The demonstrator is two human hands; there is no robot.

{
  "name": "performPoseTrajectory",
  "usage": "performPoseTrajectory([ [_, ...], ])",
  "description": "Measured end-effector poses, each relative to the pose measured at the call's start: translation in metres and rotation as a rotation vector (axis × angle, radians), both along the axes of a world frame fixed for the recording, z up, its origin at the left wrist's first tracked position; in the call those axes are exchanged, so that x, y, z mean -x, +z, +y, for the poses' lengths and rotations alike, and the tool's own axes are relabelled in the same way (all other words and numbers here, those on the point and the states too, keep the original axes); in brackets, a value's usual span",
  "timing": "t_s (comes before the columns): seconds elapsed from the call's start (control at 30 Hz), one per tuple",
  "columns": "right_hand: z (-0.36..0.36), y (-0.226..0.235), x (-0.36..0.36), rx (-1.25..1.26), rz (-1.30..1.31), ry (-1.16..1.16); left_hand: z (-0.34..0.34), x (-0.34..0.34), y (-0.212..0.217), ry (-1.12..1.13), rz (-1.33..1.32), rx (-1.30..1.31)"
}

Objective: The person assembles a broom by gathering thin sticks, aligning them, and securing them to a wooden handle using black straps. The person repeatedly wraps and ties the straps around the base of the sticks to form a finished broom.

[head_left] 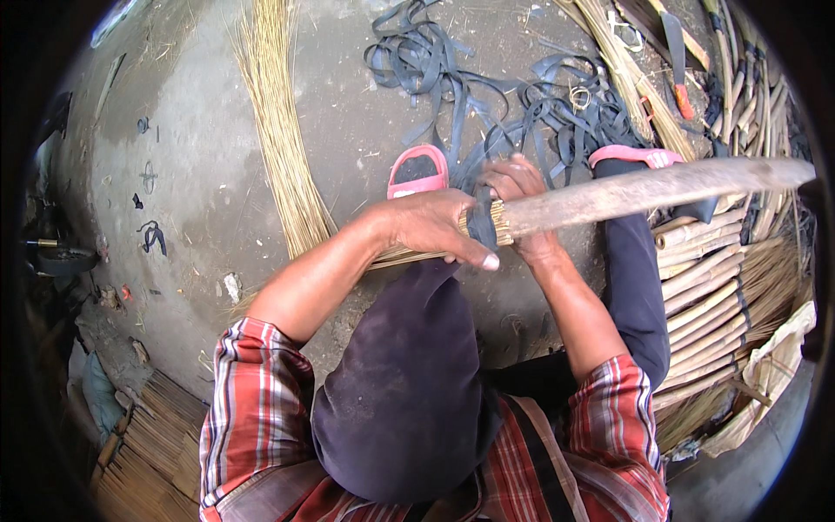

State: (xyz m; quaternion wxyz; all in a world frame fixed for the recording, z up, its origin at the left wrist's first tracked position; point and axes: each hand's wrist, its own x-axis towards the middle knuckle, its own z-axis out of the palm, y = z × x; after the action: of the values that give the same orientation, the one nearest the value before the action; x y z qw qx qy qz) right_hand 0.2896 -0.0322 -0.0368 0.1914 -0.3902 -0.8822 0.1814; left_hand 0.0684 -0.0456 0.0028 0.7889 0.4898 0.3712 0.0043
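Left hand clasped round a bundle of thin sticks, mid-frame, thumb pressed out along it beside a dark flat strip wrapped round the bundle. Right hand just beyond the wrap, its forearm passing beneath the wooden handle; fingers curled near the strip, but cannot tell what they pinch. Handle runs from the wrapped end to the right edge, slightly bowed.

Handling, by judgement: handle stiff, fairly heavy, long enough to tip the far end; sticks light, springy, brittle singly, apt to slide on one another if the squeeze slackens; strip soft, perhaps stretchy. Best hold: round the bundle close beside the wrap, with the handle supported.

Outward: pink sandals on the feet; tangled dark strips at upper centre; loose straw bundle upper left of centre; orange-gripped blade upper right; pale poles at right.
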Motion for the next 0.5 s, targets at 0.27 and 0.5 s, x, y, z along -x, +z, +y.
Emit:
performPoseTrajectory([
  [0.27, 0.014, 0.051, -0.003, 0.801, -0.397, -0.299, -0.002, -0.022, -0.041, 0.135, 0.629, -0.500],
  [0.5, 0.046, -0.019, 0.049, 0.566, -0.286, -0.155, -0.004, -0.035, -0.057, -0.020, 0.748, -0.449],
])
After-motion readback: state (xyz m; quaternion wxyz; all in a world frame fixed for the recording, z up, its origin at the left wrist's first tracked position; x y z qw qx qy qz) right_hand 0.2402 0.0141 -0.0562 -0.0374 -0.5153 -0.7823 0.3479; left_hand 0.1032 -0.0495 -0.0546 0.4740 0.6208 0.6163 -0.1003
